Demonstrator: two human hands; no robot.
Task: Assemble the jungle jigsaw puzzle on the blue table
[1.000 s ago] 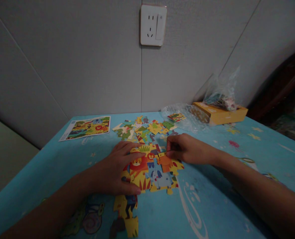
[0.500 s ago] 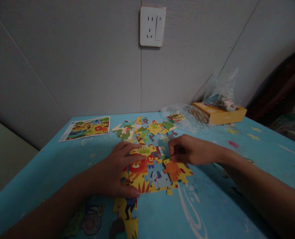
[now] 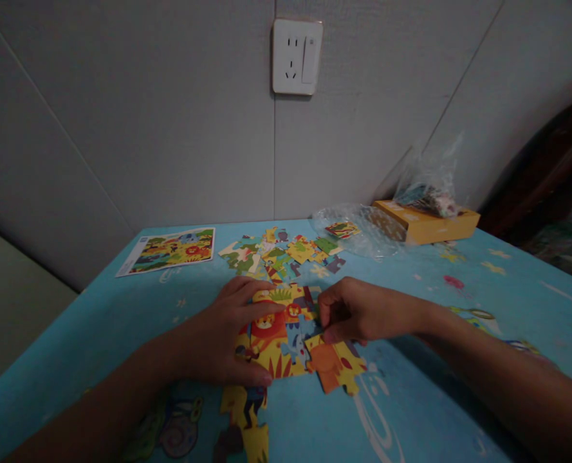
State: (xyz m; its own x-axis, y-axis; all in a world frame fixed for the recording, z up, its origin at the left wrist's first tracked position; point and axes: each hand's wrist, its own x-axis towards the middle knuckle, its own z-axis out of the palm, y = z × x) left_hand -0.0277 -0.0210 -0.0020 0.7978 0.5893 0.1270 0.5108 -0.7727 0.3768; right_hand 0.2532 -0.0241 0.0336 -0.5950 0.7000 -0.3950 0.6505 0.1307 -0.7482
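Observation:
My left hand (image 3: 221, 331) lies with its fingers spread on the left side of a partly joined jigsaw puzzle (image 3: 279, 366), around a red-maned lion. Thumb and forefinger of my right hand (image 3: 363, 310) pinch the upper edge of a small cluster of puzzle pieces (image 3: 328, 366), which shows an orange animal on yellow. This cluster sits tilted, overlapping or against the blue elephant (image 3: 295, 346) at the puzzle's right side; I cannot tell whether it is raised. Below my left thumb, a strip of puzzle pieces (image 3: 254, 434) runs toward me.
Several loose puzzle pieces (image 3: 286, 251) lie spread behind the puzzle. A picture card (image 3: 172, 251) is at the back left. Clear plastic wrapping (image 3: 377, 241) and a yellow box (image 3: 433, 226) with a plastic bag stand back right, by the wall.
My right hand has moved toward me and slightly left, and the orange-animal cluster has shifted and turned with it, covering part of the elephant. My left hand has stayed in place.

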